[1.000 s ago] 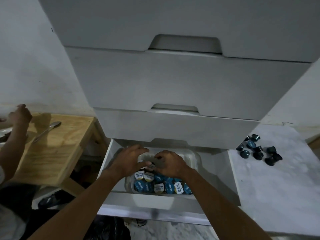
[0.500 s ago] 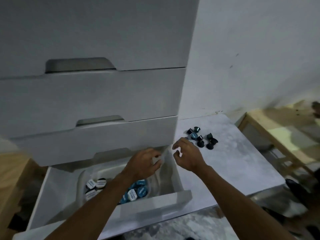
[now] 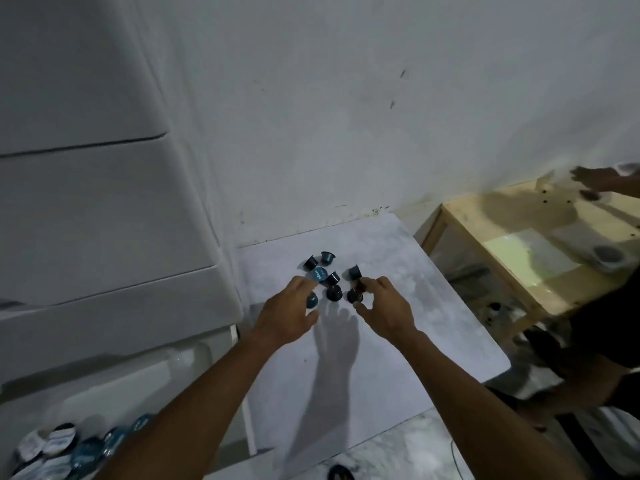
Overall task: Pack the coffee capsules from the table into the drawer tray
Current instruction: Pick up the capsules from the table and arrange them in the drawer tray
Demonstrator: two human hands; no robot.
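White wall (image 3: 346, 116) fills the top of the frame, with closed drawer fronts (image 3: 86, 220) stacked down the left side. At middle right stands a wooden table (image 3: 502, 237); another person's hand (image 3: 595, 178) reaches over it in the upper right corner, and a small dish (image 3: 606, 263) sits on its top. A pale marbled surface (image 3: 398, 341) runs through the centre, crossed by the shadow (image 3: 332, 358) of the arms. Nothing lies between the hands and the loose capsules (image 3: 327, 268), which sit in a tight cluster at the upper middle of the surface, close to the wall. The left hand (image 3: 291, 313) is fairly wide, its fingers nearly straight and spread. A teal capsule (image 3: 311, 300) lies against it between forefinger and thumb, and its fingertips reach a blue-lidded capsule (image 3: 319, 274). The right hand (image 3: 384, 306) is narrower, forefinger and thumb curved to either side of a dark capsule (image 3: 355, 296); whether they press on it I cannot tell. The blue-lidded one faces its lid up toward the camera, while several others lie tipped at different angles, and the blur hides which end is which. At lower left the open drawer (image 3: 239, 341) shows the rounded rim of the tray (image 3: 194, 351), with packed capsules (image 3: 83, 452) lying lids up inside it.
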